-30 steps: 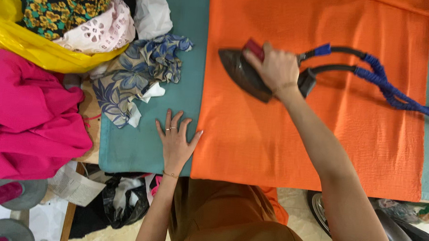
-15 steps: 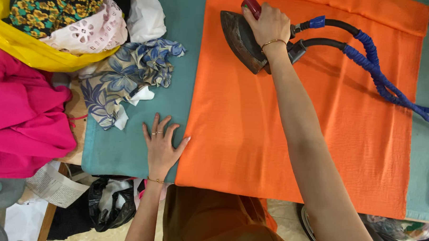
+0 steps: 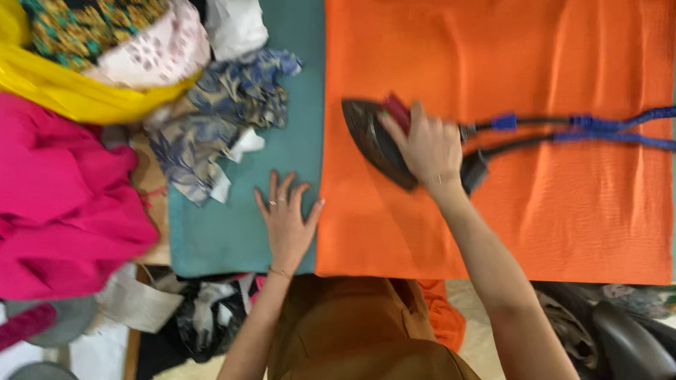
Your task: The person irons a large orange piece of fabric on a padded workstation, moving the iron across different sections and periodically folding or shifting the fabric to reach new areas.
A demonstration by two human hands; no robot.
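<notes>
Right hand [image 3: 428,150] clenched around the handle of the iron [image 3: 377,141], soleplate flat on the orange cloth [image 3: 502,218], nose pointing to 9 o'clock. Iron just left of the cloth's middle, near its 9 o'clock edge. Blue cord [image 3: 610,130] trailing from the iron's heel toward 3 o'clock, lying across the cloth to the frame edge.

Left hand [image 3: 288,226] released, fingers spread and flat on the teal board cover [image 3: 224,238], fingertips pointing to 12 o'clock, thumb touching the cloth's 9 o'clock edge. Ring on one finger, thin bracelet at the wrist.

At 10 o'clock from the left hand, a blue-patterned fabric [image 3: 220,126] crumpled on the cover. Farther toward 9 o'clock, a pink heap [image 3: 53,202]; above it at 11 o'clock, a yellow fabric [image 3: 49,90], a green-and-gold print [image 3: 89,16], a pale lace piece [image 3: 155,52] and a white piece [image 3: 235,18], all piled together.

At 6 o'clock, brown garment [image 3: 355,340] on the person's body, with the cloth's end hanging over the board edge beside it.
</notes>
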